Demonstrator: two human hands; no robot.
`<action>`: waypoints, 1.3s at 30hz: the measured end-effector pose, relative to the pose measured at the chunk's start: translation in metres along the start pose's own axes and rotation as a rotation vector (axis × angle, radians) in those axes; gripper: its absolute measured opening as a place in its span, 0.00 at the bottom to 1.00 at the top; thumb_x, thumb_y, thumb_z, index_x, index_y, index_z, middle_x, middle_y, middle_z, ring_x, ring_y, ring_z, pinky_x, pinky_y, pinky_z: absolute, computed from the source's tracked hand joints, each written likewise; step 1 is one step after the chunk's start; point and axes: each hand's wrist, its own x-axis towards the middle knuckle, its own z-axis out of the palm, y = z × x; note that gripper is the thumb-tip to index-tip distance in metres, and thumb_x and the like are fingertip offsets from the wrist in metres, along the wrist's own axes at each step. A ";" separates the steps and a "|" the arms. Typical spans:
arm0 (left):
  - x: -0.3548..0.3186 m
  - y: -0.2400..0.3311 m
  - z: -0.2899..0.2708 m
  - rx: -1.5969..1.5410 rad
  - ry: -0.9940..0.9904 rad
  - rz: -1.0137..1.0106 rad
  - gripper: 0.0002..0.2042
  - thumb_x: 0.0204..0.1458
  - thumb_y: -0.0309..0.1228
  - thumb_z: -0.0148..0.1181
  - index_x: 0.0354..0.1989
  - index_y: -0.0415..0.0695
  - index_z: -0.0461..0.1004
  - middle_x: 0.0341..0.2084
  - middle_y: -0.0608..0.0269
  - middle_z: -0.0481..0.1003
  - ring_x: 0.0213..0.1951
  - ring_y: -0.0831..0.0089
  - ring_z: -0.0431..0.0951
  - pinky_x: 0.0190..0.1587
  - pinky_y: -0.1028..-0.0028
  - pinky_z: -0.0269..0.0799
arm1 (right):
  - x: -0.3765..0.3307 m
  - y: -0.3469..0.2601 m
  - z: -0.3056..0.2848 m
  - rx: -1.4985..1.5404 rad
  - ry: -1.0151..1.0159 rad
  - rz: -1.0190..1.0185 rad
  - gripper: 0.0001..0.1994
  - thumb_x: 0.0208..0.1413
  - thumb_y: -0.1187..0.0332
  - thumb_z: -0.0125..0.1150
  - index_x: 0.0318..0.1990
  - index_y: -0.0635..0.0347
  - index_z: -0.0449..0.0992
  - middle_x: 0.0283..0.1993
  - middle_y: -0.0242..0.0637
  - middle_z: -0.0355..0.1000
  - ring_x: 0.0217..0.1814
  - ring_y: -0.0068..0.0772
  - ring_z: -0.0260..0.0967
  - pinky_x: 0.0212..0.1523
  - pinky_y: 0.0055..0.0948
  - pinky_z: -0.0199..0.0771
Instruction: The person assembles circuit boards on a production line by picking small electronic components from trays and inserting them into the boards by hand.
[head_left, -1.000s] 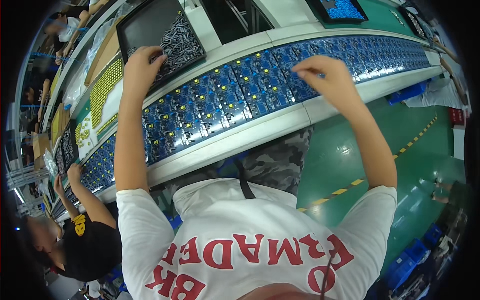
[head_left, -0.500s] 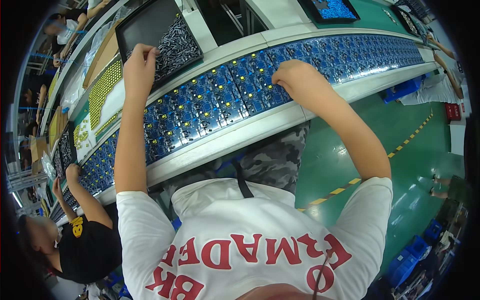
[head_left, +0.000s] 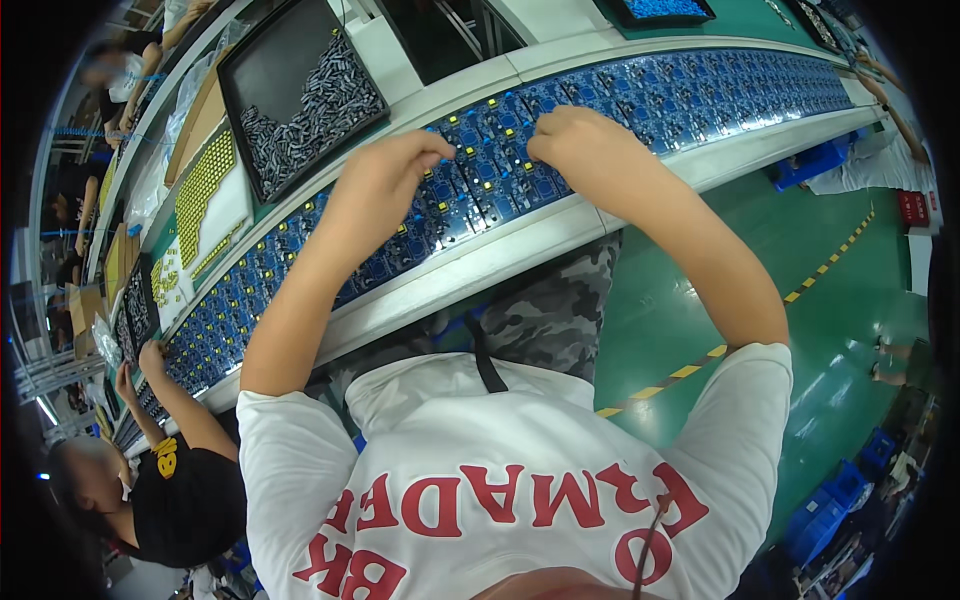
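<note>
The row of blue circuit boards (head_left: pixel 480 185) runs along the white conveyor rail (head_left: pixel 520 250) right in front of you. Your left hand (head_left: pixel 385 185) hovers over it with fingertips drawn together at a board's yellow parts; whether they pinch a piece, you cannot tell. Your right hand (head_left: pixel 580 140) rests curled on the boards just beside it. Behind sits a black tray of small grey parts (head_left: pixel 310 110); a co-worker's hand (head_left: pixel 152 355) touches the boards at far left.

One head cam, fisheye, looks steeply down over wearer's chest at the conveyor (head_left: pixel 640 215), which arcs from lower left to upper right. Hands sit close, centre-top. Straight edges bend near rim; black corners. No 2nd view to overlap.
</note>
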 end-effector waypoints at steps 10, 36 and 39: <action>0.012 0.010 0.019 -0.019 -0.079 0.116 0.06 0.51 0.21 0.63 0.36 0.40 0.82 0.35 0.58 0.81 0.41 0.61 0.76 0.47 0.67 0.71 | -0.004 0.006 -0.002 -0.025 -0.066 -0.045 0.08 0.46 0.76 0.57 0.36 0.62 0.79 0.37 0.42 0.73 0.48 0.45 0.72 0.50 0.38 0.74; 0.014 0.010 0.048 -0.357 -0.132 -0.153 0.11 0.50 0.17 0.64 0.42 0.40 0.78 0.37 0.62 0.80 0.43 0.71 0.79 0.50 0.73 0.73 | 0.024 0.212 0.002 0.069 0.759 0.605 0.09 0.52 0.64 0.64 0.32 0.61 0.82 0.33 0.45 0.78 0.39 0.50 0.76 0.42 0.45 0.74; 0.018 0.014 0.054 -0.153 -0.159 -0.077 0.10 0.48 0.18 0.65 0.39 0.43 0.80 0.36 0.64 0.80 0.40 0.69 0.77 0.48 0.71 0.70 | 0.022 0.217 0.005 0.081 0.795 0.614 0.09 0.53 0.66 0.64 0.32 0.62 0.82 0.34 0.46 0.78 0.40 0.51 0.75 0.42 0.44 0.73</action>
